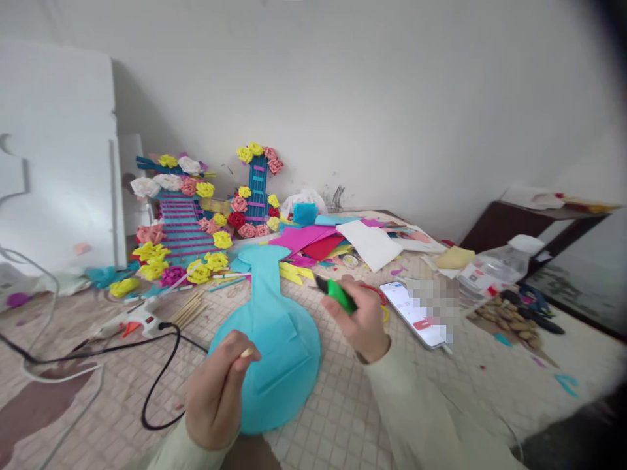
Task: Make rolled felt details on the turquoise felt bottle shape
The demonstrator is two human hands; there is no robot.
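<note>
My right hand (360, 320) is closed around a green utility knife (341, 296), whose dark tip points left over the table. My left hand (218, 391) is closed in a pinch. A small pale piece (247, 352), like the end of a wooden stick, shows between thumb and forefinger; the rest is hidden in the fist. Under and between both hands lies a guitar-shaped form covered in turquoise paper (279, 339), with a round body toward me and its neck pointing away. Behind it, two blue stick constructions (183, 225) edged with paper roses lean near the wall.
Left of the form are a glue gun (134, 320), its black cable (171, 365) and a bundle of wooden sticks (190, 310). Coloured paper sheets (306, 238) pile up at the back. A phone (414, 313), a plastic jug (499, 264) and peanuts (509, 320) lie to the right.
</note>
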